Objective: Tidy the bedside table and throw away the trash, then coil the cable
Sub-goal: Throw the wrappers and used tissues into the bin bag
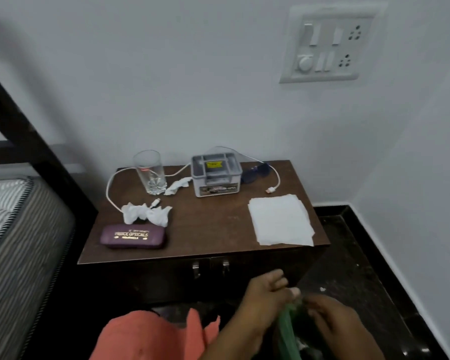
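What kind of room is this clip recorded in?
Most likely a bedroom: a mattress and dark bed frame stand beside a wooden bedside table holding a glasses case, a drinking glass and a charging cable.

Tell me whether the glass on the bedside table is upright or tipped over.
Upright. The glass stands on its thick base on the bedside table, rim facing up, beside a crumpled tissue.

Bare tabletop (208, 224) seems passable between crumpled tissue (146, 213) and flat napkin (281, 222); organiser box (216, 175) blocks behind.

Loose coral-orange garment (151, 336), bare forearms (234, 341)
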Motion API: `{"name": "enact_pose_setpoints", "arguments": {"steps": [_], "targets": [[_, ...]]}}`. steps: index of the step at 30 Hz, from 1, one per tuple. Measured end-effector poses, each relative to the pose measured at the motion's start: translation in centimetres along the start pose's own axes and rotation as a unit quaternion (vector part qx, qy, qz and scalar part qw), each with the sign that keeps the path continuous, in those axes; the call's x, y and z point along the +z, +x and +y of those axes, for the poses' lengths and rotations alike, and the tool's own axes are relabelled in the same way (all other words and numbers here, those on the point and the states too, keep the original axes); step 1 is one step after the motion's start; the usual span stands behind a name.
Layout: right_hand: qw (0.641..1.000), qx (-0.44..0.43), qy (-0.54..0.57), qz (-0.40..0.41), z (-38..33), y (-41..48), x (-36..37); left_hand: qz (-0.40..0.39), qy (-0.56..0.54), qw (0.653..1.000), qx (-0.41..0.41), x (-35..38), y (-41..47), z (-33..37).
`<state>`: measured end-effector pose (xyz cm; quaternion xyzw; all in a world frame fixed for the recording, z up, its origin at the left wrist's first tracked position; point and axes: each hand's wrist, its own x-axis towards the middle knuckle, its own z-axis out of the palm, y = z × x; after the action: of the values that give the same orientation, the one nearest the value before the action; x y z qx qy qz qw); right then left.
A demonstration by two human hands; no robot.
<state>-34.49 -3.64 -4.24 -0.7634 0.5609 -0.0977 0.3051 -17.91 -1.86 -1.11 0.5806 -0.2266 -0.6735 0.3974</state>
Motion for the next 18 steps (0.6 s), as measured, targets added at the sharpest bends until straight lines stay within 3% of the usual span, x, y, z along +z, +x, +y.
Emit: {"name": "enact_pose_setpoints", "arguments": {"steps": [4,11,15,18], "targets": [[0.994,-0.102,0.050,-0.012,-7.8,5.0,1.9,0.110,0.031,0.985,0.127,-10.7,-1.4,3.7],[0.982,-0.137,0.131,-0.012,-18.7,12.8,8.4,0.268,-0.008,0.945,0.190,-23.7,-4.3,5.9],[0.980,-0.105,0.167,-0.004,-23.2,17.8,12.4,0.284,-0.062,0.939,0.182,-25.8,-3.2,5.9],[0.981,-0.117,0.146,-0.045,-25.0,20.7,14.7,0.277,-0.087,0.941,0.172,-26.0,-2.1,5.7]]}}
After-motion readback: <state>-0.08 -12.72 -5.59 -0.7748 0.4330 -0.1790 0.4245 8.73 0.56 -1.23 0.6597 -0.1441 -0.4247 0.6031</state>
